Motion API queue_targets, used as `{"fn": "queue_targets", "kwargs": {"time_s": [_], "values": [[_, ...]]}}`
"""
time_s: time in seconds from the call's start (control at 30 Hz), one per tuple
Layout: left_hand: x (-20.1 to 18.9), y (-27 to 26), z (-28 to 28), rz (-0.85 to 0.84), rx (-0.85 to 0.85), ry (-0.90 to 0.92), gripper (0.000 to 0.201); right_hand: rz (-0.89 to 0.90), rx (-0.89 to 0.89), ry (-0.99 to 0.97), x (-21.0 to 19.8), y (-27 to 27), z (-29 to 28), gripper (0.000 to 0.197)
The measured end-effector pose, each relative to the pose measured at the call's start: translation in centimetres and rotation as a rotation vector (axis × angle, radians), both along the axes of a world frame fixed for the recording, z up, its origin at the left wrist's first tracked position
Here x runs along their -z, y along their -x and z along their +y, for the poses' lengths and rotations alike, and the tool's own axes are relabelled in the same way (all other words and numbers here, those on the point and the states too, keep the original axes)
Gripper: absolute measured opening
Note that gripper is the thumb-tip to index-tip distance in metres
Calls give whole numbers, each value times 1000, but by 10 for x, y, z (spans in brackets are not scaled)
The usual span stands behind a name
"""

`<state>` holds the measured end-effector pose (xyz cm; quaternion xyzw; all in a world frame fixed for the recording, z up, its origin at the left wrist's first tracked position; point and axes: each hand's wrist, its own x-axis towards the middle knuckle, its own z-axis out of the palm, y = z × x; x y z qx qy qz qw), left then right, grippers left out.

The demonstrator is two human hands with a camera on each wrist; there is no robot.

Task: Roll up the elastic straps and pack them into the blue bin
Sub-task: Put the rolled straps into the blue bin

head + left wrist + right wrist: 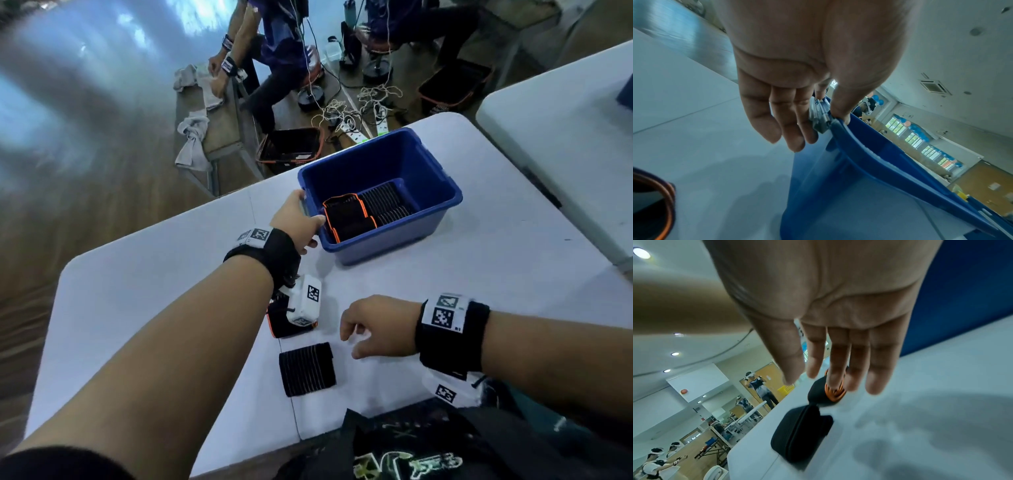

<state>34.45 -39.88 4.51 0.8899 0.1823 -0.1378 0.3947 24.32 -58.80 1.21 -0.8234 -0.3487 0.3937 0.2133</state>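
Pinching the blue bin [394,240] rim, left hand [298,219]; right hand [376,325] hovers empty.

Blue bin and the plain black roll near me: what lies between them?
Head view: the orange-edged roll, partly under the left wrist camera; bare table besides.

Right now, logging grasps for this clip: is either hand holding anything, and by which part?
The left hand pinches the blue bin by its near rim corner, at the grey latch. The right hand holds nothing.
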Motion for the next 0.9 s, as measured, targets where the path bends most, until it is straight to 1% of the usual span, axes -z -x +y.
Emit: {"fn": "queue_targets", "kwargs": {"time_s": [0.07, 0.17, 0.23, 0.33, 0.43, 0.57, 0.67, 0.77, 0.83, 0.9], "values": [[2, 1, 2, -10, 11, 9, 48, 25, 65, -46, 14, 19, 19, 33], [5, 0, 4, -28, 32, 40, 46, 60, 164, -89, 30, 43, 44, 43], [7, -1, 6, -41, 38, 61, 45, 39, 204, -98, 38, 54, 56, 46], [10, -3, 8, -40, 51, 72, 47, -20, 254, -102, 47, 63, 66, 43], [15, -5, 9, -37, 44, 93, 41, -57, 296, -87, 53, 68, 69, 43], [18, -8, 10, -43, 30, 107, 44, -86, 333, -65, 52, 76, 71, 42], [20, -8, 10, -45, 26, 128, 48, -29, 401, -141, 50, 82, 71, 39], [21, -8, 11, -56, 28, 134, 53, -11, 446, -195, 46, 82, 65, 34], [22, -8, 12, -60, 28, 133, 53, 20, 502, -209, 41, 81, 58, 32], [21, -8, 11, -66, 26, 136, 53, 73, 606, -222, 33, 77, 46, 32]]}}
